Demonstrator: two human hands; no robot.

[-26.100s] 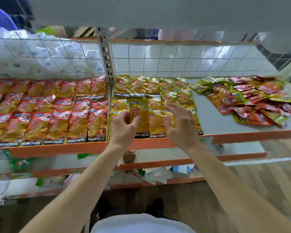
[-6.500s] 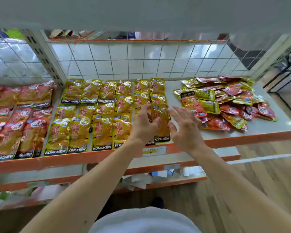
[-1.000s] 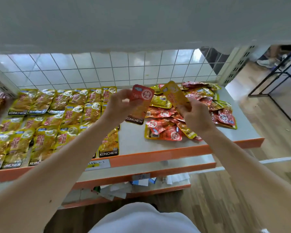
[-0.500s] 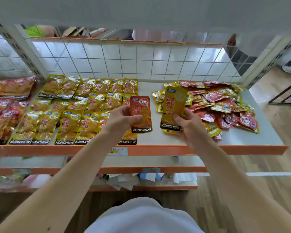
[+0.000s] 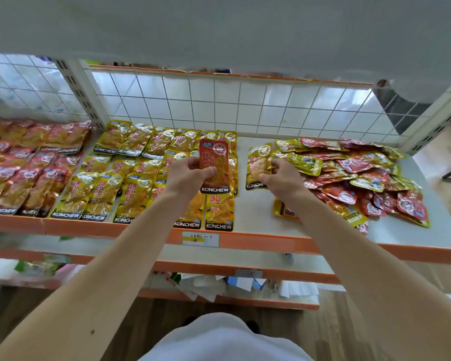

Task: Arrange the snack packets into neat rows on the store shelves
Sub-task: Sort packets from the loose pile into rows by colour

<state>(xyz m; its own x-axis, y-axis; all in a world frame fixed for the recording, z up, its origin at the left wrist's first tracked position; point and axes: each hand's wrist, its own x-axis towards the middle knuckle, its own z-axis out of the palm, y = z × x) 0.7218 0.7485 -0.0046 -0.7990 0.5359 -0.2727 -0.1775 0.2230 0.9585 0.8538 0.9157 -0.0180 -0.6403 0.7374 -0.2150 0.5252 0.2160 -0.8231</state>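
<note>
A person stands at a store shelf (image 5: 271, 244) with an orange front edge, both arms reaching forward. The left hand (image 5: 190, 175) grips a red packet (image 5: 215, 162) upright by its lower half, thumb across the front, above the yellow rows (image 5: 130, 183) already laid flat. The right hand (image 5: 281, 178) pinches the right edge of a yellow packet (image 5: 257, 165), which sits low over the bare strip of shelf between the rows and a loose heap (image 5: 362, 178) of mixed red and yellow packets. I cannot tell whether it is touching the shelf. Further left lie red rows (image 5: 24, 165).

The packets look like thin, glossy foil pouches: light, flat, and soft enough to bend and crinkle. Their shiny faces probably slide easily over one another, so the heap may shift when one is pulled out. A pinch at a sealed edge or bottom corner seems the surest hold. Squeezing the middle could crush the snack inside.
</note>
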